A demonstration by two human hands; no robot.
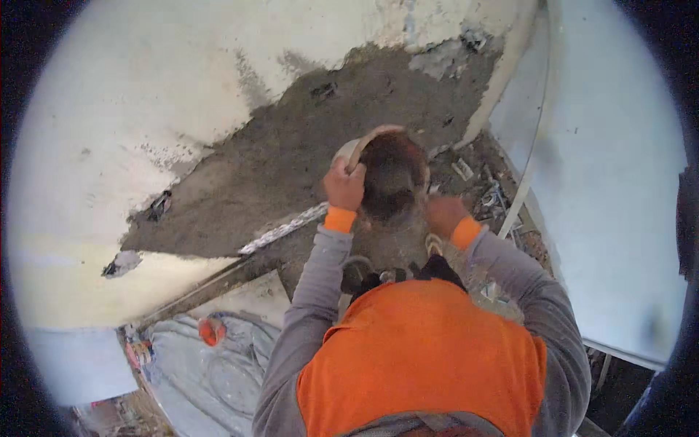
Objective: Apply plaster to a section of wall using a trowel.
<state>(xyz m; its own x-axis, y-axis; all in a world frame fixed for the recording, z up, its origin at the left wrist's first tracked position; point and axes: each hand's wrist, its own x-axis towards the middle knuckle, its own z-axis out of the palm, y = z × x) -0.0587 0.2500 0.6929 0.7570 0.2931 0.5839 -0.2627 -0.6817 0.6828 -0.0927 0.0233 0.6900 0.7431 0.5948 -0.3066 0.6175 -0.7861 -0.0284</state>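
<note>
A round pail-like container (393,156) with a dark brown inside and a pale rim is tilted in front of me. My left hand (346,186) has its fingers wrapped round the container's left rim. My right hand (444,213) is blurred beside the container's lower right, its fingers bent; what it holds, if anything, cannot be made out. Just beyond is a broad rough patch of grey-brown mortar (306,146) on the wall, bordered by ragged pale paint. A pale speckled strip (280,228) runs along the patch's lower edge.
Pale panels (604,167) stand at the right, with a long thin strip (513,218) along them and rubble (491,193) at their foot. At lower left lie a crumpled grey sheet (204,379) and a small orange container (212,332). My shoes show below the container.
</note>
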